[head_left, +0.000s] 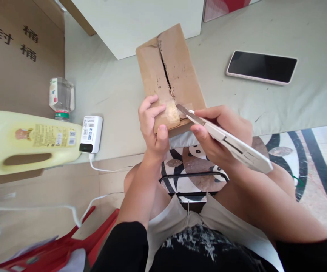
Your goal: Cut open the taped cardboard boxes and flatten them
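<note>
Brown card is used for the box (182, 75), which is set near the edge of a pale cloth (265, 104). Its near left corner is gripped by the left hand (152, 126), with thumb and fingers bent around it, perhaps so that slipping is stopped. A white knife (238, 147) is pinched between the thumb and fingers of the right hand (233, 121). Its blade (182, 109) is pointed at the tape (170, 113) by the top crack (165, 70), maybe for good aim; whether the tape is touched cannot be told.

1 phone (262, 67) is laid flat on the right, perhaps kept out of the way. On the left, 1 jug (22, 130), 1 bottle (62, 94) and 1 white gadget (92, 130) are seen, with a cord (107, 169) plugged into the gadget. Below, a red chair (92, 238) is seen over the tiled floor (114, 185).
</note>
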Motion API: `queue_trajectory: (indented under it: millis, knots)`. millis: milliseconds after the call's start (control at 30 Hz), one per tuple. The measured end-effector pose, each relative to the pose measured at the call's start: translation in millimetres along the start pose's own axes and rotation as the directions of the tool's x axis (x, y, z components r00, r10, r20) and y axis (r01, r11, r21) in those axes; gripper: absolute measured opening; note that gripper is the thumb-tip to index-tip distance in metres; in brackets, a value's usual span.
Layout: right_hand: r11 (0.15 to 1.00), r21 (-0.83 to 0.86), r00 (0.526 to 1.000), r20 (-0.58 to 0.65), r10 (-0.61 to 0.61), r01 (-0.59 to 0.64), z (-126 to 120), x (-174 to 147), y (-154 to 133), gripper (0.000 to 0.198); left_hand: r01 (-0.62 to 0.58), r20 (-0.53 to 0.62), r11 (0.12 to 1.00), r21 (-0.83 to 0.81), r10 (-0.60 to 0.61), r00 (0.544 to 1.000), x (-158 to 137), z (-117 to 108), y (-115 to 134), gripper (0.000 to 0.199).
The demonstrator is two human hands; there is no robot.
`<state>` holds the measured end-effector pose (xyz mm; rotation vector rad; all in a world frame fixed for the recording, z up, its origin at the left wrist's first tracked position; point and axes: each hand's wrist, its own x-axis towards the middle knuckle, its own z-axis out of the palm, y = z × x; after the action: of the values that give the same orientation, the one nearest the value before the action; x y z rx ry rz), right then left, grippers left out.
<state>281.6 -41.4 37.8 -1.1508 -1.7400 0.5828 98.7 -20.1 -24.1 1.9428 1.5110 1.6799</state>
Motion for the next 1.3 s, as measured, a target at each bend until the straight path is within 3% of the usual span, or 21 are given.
queue_trajectory:
  millis: [200,433,600,833,1033,1133,1300]
  knots:
    - [0.991,-0.021,0.991,0.003,0.134,-0.134,-0.4,1.8,0.7,0.030,-0.061,-0.080,0.995,0.078,0.067,0.995,1.4,2.4,1.8,0.054]
    - [0.990,-0.021,0.990,-0.018,0.139,-0.140,-2.6,3.3,-0.6,0.028,0.031,-0.026,0.999,0.017,-0.031,0.999,-0.2,2.4,0.9,0.061]
    - [0.994,0.082,0.997,-0.014,0.077,-0.075,-2.9,3.8,2.9,0.021,-0.024,-0.049,1.000,0.020,0.025,0.998,-0.1,1.2,0.1,0.055]
    - [0.987,0.100,0.992,0.003,0.124,-0.124,-6.5,6.6,-4.6,0.015,-0.139,-0.070,0.990,0.010,0.140,0.988,2.4,0.5,1.2,0.040]
    - [0.998,-0.055,0.999,-0.022,-0.029,0.027,-5.3,5.1,-6.2,0.009,-0.122,-0.034,0.992,-0.014,0.121,0.992,1.3,-1.4,0.4,0.047]
    - [0.995,-0.043,0.995,-0.039,-0.090,0.089,-0.9,4.8,-2.2,0.015,-0.122,-0.040,0.991,-0.060,0.120,0.992,0.3,-1.2,-1.7,0.049]
    - [0.994,0.092,0.997,0.051,0.051,-0.055,0.8,6.1,-0.1,0.023,-0.146,-0.049,0.982,-0.122,0.141,0.989,-1.4,1.2,-7.7,0.050]
